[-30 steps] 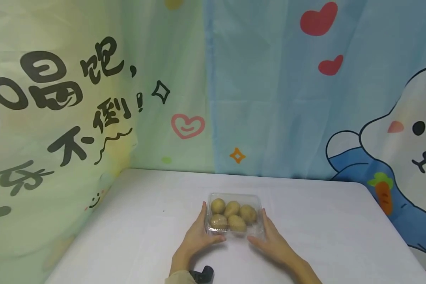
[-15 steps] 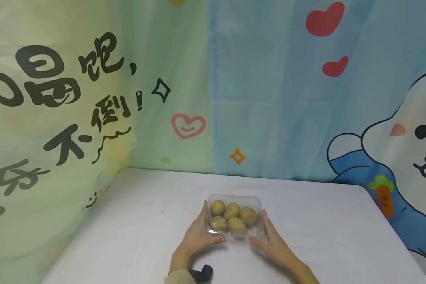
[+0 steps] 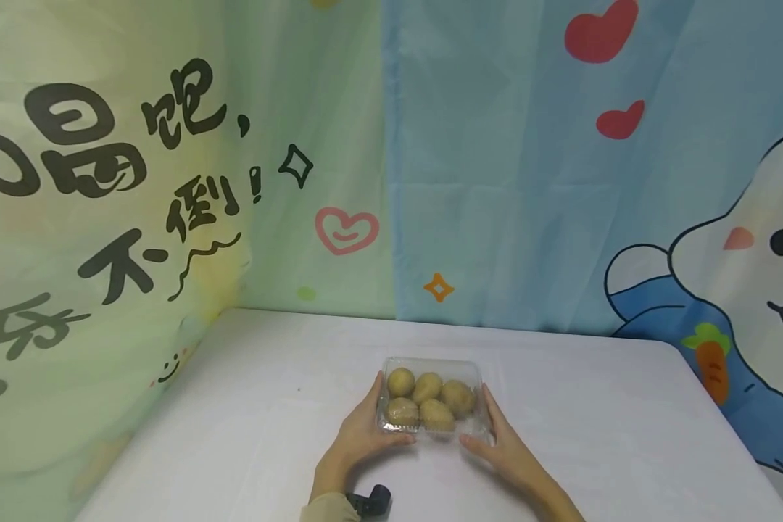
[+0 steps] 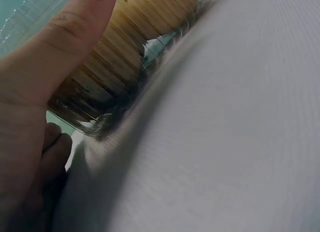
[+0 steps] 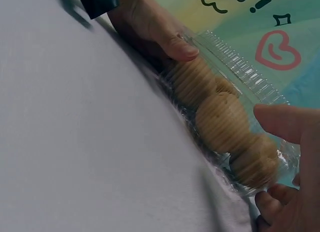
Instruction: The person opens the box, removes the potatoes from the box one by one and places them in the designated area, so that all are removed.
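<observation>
A clear plastic clamshell box [image 3: 431,365] sits on the white table, its lid down. Through its walls show several round, yellow-brown pieces that look like potatoes [image 3: 436,415]. My left hand [image 3: 360,429] grips the box's left end, fingers along the side and thumb across the front; the left wrist view shows that thumb [image 4: 75,29] lying over the ridged wall. At the opposite end my right hand [image 3: 505,448] holds the box between thumb and fingers. In the right wrist view its thumb [image 5: 280,123] overlaps the box's upper part, with curled fingers [image 5: 272,207] at the lower corner.
The white tabletop [image 3: 267,406] spreads around the box. Behind it hangs a printed cloth backdrop [image 3: 483,181], and another printed cloth [image 3: 104,348] stands along the left. A black wrist device [image 3: 372,502] shows at the left sleeve [image 3: 329,510].
The head view has shifted slightly, so the backdrop prints sit a little differently. Both hands stay at the box's ends, and the box keeps nearly the same place.
</observation>
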A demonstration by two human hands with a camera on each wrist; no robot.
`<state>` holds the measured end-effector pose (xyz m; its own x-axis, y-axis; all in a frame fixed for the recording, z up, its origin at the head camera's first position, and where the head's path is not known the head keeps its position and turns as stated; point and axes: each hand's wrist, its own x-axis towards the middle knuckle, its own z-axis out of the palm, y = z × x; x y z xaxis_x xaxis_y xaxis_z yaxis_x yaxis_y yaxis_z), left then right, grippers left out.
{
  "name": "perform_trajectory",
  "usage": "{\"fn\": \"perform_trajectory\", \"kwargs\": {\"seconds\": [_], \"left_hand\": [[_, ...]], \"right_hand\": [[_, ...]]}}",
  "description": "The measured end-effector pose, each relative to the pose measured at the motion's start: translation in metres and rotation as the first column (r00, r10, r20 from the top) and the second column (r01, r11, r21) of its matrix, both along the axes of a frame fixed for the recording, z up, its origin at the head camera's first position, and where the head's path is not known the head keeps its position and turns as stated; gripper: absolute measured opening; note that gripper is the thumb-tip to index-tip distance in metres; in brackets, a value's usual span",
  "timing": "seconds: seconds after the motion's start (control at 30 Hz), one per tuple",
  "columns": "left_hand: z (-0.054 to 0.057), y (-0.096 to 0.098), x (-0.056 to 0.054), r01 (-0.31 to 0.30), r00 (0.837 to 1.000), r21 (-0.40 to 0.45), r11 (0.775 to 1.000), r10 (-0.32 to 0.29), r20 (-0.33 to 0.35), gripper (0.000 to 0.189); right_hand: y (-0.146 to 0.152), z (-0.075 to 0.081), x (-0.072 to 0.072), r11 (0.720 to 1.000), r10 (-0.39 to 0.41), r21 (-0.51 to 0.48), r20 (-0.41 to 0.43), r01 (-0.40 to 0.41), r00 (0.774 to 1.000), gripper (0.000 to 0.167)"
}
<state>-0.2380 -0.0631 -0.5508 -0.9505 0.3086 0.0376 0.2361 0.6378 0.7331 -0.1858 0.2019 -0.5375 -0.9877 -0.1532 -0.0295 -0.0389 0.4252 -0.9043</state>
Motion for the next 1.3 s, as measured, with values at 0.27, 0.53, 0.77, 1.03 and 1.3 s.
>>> {"fn": "perform_trajectory", "kwargs": {"seconds": [0.27,0.53,0.77,1.03,1.3], "left_hand": [[-0.003,-0.001,0.0,-0.003,1.0,-0.004,1.0,0.003,-0.016,0.126],[-0.002,0.005,-0.001,0.014,0.998,-0.017,1.0,-0.015,-0.057,0.123],[0.0,0.007,-0.003,0.013,0.998,-0.021,1.0,-0.014,-0.056,0.124],[-0.001,0.004,0.0,-0.022,0.999,-0.019,1.0,0.021,-0.027,0.12],[0.001,-0.002,0.0,-0.045,0.999,-0.018,0.999,0.045,-0.017,0.117]], "right_hand": [[-0.008,0.001,0.003,0.997,-0.032,-0.064,0.023,0.034,0.999,0.097],[-0.007,0.007,0.006,0.996,-0.049,-0.07,0.044,0.052,0.998,0.095],[-0.009,0.001,0.01,0.996,-0.088,-0.007,-0.023,0.087,0.996,0.09],[-0.017,-0.003,0.015,0.989,-0.116,0.081,-0.055,0.12,0.992,0.083],[-0.023,-0.003,0.016,0.985,-0.132,0.104,-0.042,0.135,0.99,0.08]]}}
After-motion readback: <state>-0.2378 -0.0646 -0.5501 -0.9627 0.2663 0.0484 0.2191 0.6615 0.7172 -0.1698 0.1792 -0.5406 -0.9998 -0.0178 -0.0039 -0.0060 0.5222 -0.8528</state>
